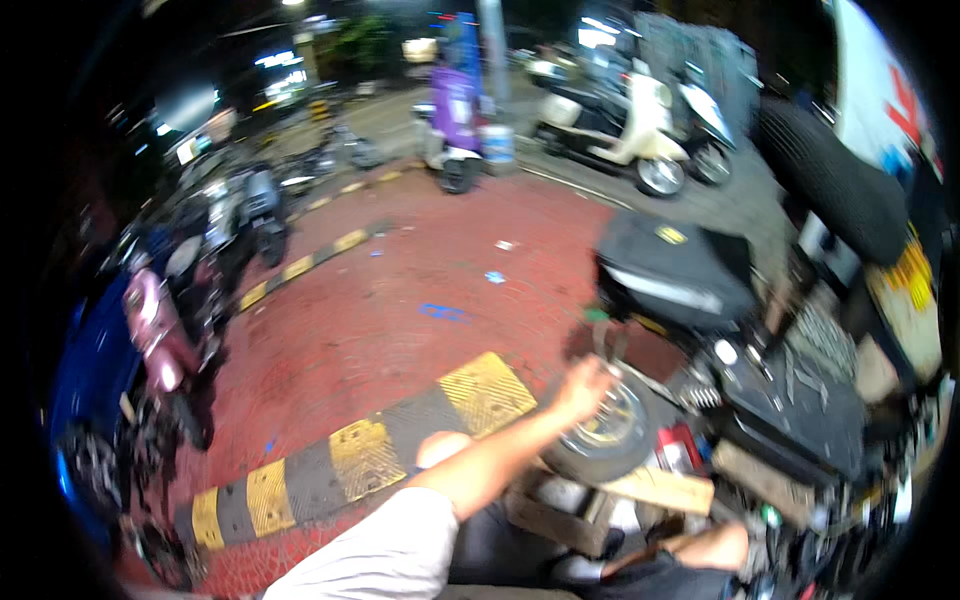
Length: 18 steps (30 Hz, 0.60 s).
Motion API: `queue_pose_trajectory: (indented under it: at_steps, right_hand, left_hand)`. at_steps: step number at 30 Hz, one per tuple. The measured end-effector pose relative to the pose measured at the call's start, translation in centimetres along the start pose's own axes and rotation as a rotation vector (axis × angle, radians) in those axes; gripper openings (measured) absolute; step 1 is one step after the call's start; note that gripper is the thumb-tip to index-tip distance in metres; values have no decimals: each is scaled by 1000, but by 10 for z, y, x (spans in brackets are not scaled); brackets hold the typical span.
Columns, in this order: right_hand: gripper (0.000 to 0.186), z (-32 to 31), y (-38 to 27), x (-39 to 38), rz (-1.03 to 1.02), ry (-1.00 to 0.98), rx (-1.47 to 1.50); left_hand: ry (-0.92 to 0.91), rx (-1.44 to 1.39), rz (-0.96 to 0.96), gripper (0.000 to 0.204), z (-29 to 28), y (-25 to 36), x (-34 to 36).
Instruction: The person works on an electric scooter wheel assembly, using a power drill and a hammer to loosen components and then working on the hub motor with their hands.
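Observation:
My left hand (583, 389) reaches forward over the upper left side of a scooter wheel (626, 435). The hand is blurred, and I cannot tell whether its fingers grip anything. The wheel has a black tyre and a pale hub; it rests by wooden blocks (660, 490) close to my knees. Just beyond the hand are thin metal parts and a small green piece (597, 315). A coil spring (700, 397) sits to the right of the wheel, beneath the black scooter seat (670, 270). My right hand is not in view.
A black and yellow speed bump (365, 458) crosses the red paving at the left. Loose tools (800, 380) lie on a black surface at the right, near a red box (680, 448). Parked beyond are purple (455, 115), cream (640, 130) and pink (160, 325) scooters.

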State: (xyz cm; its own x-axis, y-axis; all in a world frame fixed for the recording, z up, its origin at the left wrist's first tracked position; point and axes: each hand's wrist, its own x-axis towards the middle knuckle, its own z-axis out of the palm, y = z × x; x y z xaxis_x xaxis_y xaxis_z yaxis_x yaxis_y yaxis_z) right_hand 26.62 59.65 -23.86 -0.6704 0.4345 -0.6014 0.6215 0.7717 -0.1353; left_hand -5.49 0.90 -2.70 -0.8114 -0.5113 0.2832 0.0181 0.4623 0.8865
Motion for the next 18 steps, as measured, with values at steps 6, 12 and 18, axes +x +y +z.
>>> queue_pose_trajectory:
  at_steps: [6, 12, 18]
  right_hand:
    - [70, 62, 176, -13, 363, -77, 68]
    - [78, 16, 71, -31, 478, 53, 290]
    - [68, 11, 81, -20, 561, 166, 378]
  left_hand:
    - [-133, 176, 90, 38, -10, 0, -9]
    - [-55, -390, -259, 45, -30, -11, 25]
    - [-202, -365, -185, 42, -21, -2, 20]
